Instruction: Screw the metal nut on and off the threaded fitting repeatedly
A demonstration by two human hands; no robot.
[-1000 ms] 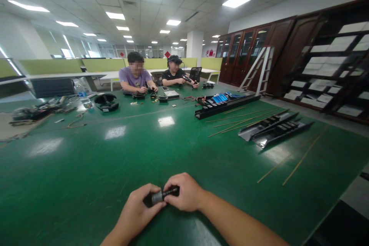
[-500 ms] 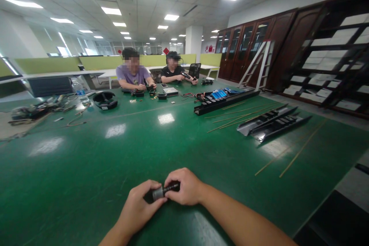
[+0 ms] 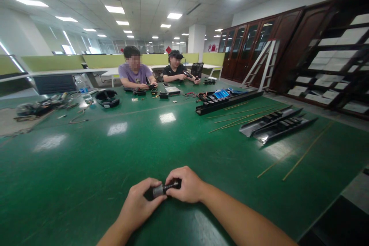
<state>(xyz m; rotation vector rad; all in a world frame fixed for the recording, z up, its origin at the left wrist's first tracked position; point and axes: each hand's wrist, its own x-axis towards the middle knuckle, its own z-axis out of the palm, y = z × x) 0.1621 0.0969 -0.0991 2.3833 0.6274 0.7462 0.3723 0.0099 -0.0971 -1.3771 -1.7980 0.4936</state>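
Note:
My left hand [image 3: 140, 203] is closed around a small grey metal cylinder [image 3: 158, 190], thumb and fingers on opposite sides of it. From the cylinder's right end runs a dark ringed shaft [image 3: 170, 186]. My right hand [image 3: 186, 185] pinches this shaft, its thumb and curled fingers close to where it meets the cylinder. The piece lies nearly level, just over the green table [image 3: 115, 177], near its front edge. The shaft's far end is partly covered by my right fingers, and I cannot make out its finer details.
Thin yellowish rods [image 3: 307, 152] and dark metal channels [image 3: 284, 128] lie to the right. Behind them is a long black tray [image 3: 230, 102] with blue parts. A black headset [image 3: 107, 99] sits at the far left. Two people [image 3: 134, 71] work across the table; a stepladder [image 3: 265, 67] stands behind.
The view has shifted slightly. Both hands keep the same grip on the cylinder and shaft, with hardly any movement of the piece. Across the table, one person's hands have moved a little.

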